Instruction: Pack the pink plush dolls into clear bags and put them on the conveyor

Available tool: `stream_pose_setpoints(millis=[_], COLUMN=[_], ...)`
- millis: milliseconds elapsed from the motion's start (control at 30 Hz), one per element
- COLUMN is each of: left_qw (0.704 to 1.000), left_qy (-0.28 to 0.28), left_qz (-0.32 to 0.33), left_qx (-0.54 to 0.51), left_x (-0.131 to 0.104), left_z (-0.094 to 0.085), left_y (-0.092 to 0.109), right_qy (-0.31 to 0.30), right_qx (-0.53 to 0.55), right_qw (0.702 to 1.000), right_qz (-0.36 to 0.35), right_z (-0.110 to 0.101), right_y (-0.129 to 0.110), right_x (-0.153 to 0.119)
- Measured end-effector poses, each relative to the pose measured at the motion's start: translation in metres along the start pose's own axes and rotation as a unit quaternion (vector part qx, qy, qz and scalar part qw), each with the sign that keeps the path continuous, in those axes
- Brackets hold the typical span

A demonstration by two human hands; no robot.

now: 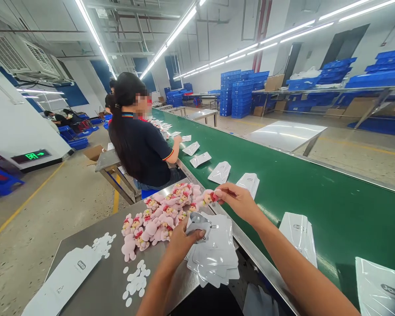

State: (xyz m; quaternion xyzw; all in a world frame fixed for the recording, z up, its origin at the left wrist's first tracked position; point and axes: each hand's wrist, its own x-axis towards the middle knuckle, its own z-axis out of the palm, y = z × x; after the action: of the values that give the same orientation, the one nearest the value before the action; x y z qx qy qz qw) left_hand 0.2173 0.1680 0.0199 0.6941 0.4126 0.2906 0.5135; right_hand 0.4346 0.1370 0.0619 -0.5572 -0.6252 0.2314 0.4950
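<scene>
At the right edge of the toy pile, your right hand [238, 199] has thumb and fingers closed together on the end of one pink toy [208, 198]. Your left hand [180, 242] grips one pouch [198, 224], thumb pressed across its face; the fingers behind are mostly hidden. That pouch sits over one fanned stack [217, 254] of pouches, too overlapped to count.

Beside your left hand lies one pile [161, 215] of toys, more than a dozen showing, on the steel table [102, 292]. White discs lie in two groups: one loose cluster [136, 281] nearest you, roughly twenty, and one tighter heap [102, 245] beyond, uncountable. That heap touches the end of one overlapped row [62, 281] of pouches at your left.

On the green belt [303, 184] you have six large pouches in a line on the near side, with smaller ones farther off. One co-worker [141, 149] sits just past your table, a hand near the belt's pouches.
</scene>
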Motion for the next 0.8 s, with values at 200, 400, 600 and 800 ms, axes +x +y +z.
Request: stream_pose_setpoints(millis=[200,400,600,800], left_qw=[0.998,0.997,0.993,0.988], left_qy=[-0.054,-0.075,-0.063,-0.147], left_qz=[0.031,0.026,0.041,0.045], left_qx=[0.023,0.024,0.096,-0.03], left_x=[-0.01,-0.021,-0.023,-0.031], left_z=[0.021,0.032,0.035,0.066], left_y=[0.008,0.015,0.02,0.029], right_qy=[-0.019,0.008,-0.039,-0.067], right_qx=[-0.199,-0.227,-0.254,-0.262], right_qw=[0.976,0.971,0.961,0.96], right_qz=[-0.09,-0.08,-0.102,-0.079], right_z=[-0.016,-0.027,-0.025,-0.027], right_y=[-0.048,-0.046,-0.046,-0.04], right_x=[-0.032,-0.045,-0.058,-0.081])
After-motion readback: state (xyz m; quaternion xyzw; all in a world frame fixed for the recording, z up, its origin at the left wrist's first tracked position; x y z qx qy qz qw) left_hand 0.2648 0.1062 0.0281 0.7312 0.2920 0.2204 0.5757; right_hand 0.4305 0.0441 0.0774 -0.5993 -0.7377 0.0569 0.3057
